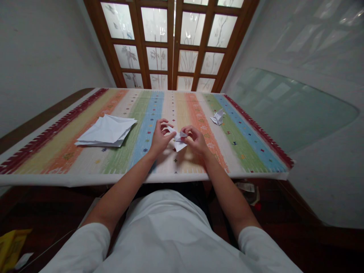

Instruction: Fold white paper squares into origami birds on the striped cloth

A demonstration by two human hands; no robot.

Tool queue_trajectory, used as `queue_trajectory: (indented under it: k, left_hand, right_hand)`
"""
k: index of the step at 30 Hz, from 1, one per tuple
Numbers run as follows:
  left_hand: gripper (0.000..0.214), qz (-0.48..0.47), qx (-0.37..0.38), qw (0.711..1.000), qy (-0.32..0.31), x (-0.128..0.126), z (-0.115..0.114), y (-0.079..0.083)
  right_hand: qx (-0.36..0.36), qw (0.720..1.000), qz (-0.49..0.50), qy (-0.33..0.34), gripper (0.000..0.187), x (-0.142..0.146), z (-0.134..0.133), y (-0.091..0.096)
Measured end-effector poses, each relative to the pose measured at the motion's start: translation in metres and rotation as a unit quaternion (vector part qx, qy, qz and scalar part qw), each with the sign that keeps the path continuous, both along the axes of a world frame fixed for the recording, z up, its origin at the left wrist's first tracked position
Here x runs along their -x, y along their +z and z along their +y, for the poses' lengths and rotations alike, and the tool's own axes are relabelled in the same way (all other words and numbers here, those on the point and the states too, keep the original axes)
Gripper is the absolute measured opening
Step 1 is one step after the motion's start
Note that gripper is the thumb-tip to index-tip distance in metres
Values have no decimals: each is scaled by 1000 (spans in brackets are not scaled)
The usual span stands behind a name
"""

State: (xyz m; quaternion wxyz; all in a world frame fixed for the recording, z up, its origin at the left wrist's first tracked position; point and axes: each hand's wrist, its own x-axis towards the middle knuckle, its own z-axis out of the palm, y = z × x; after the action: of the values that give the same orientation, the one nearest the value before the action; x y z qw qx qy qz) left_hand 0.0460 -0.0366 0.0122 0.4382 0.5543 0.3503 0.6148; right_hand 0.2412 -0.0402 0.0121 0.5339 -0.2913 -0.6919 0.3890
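Between my hands, over the middle of the striped tablecloth (116,159), is a small white folded paper (179,145) with pointed flaps. My left hand (161,137) curls round its left side, thumb and fingers closed on a flap. On the other side, my right hand (196,138) pinches a small upper corner between thumb and fingertips. The paper's lower point hangs toward me, and parts of it are hidden behind the fingers.
A stack of white paper sheets (106,129) lies to the left on the table. Toward the right stands a finished-looking folded paper figure (218,116). Wooden doors with glass panes (157,60) are behind the table, and a yellow packet (13,246) is on the floor at lower left.
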Motion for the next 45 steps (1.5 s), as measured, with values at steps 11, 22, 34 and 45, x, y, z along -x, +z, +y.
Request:
queue_trajectory:
  k: [11,22,34,45]
  left_hand:
    - [26,229,-144,961,-60,0,-8,0]
    - [44,141,-106,980,-93,-4,-8,-7]
    - [41,112,-34,984,-131,-1,-4,-10]
    - [38,148,-61,985,-64,-1,2,-13]
  right_hand:
    - [35,996,53,-64,57,-1,2,0]
    - [121,982,143,-7,53,1,2,0]
    - [105,988,117,-4,51,1,6,-3]
    - [116,989,87,43,51,0,5,-2]
